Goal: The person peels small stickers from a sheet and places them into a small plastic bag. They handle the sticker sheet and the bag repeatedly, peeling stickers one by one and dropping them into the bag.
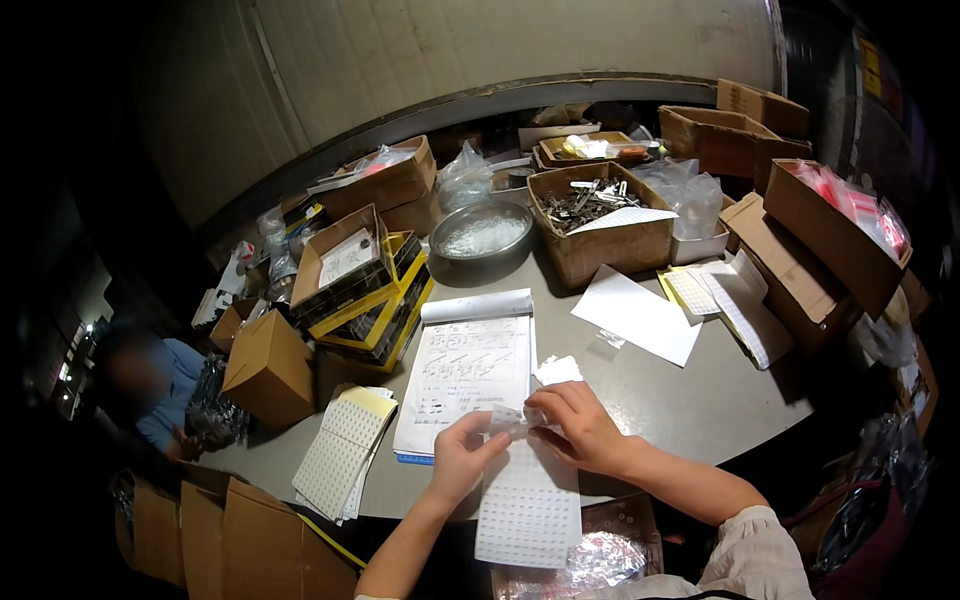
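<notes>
My left hand [464,456] pinches the left end of a small clear plastic bag [511,418] with marks on it. The fingers of my right hand [582,426] are closed at the bag's other end. Just under both hands hangs a white sheet of small printed labels [529,505]; whether a finger also grips it is hidden. Behind the hands lies a notepad [470,365] with handwritten and drawn pages, its top sheets folded over. A crumpled white scrap [559,370] touches the area beyond my right fingers, and another small clear bag [604,345] lies farther off.
A metal bowl [482,252] of small clear pieces and a cardboard box [600,262] of dark metal parts stand at the back. Label sheets [345,450] lie left, and a white paper [640,318] right. Open boxes [838,235] crowd the edges. A person [170,390] sits far left.
</notes>
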A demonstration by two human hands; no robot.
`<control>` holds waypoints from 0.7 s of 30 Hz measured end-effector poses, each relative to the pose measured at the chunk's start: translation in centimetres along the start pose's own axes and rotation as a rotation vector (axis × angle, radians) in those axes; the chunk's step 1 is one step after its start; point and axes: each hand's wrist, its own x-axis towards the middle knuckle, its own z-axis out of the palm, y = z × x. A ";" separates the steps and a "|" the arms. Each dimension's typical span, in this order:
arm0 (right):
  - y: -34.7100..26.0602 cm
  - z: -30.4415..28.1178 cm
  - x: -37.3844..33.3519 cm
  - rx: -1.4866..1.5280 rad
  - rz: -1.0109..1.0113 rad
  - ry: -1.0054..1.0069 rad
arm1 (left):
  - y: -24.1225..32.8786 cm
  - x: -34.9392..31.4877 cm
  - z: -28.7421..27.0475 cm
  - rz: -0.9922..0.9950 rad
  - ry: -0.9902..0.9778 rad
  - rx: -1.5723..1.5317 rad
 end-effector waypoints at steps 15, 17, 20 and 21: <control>1.4 0.0 -0.5 0.259 0.130 -0.007 | 6.7 1.9 -2.6 0.531 0.040 0.695; 1.3 0.0 -0.7 0.304 0.152 -0.074 | 6.9 2.0 -1.4 0.531 -0.139 0.639; 1.1 0.0 -0.8 0.417 0.196 -0.132 | 6.3 2.5 -0.2 0.468 -0.246 0.575; 1.1 0.0 -0.8 0.434 0.209 -0.134 | 5.6 2.9 -0.3 0.434 -0.275 0.556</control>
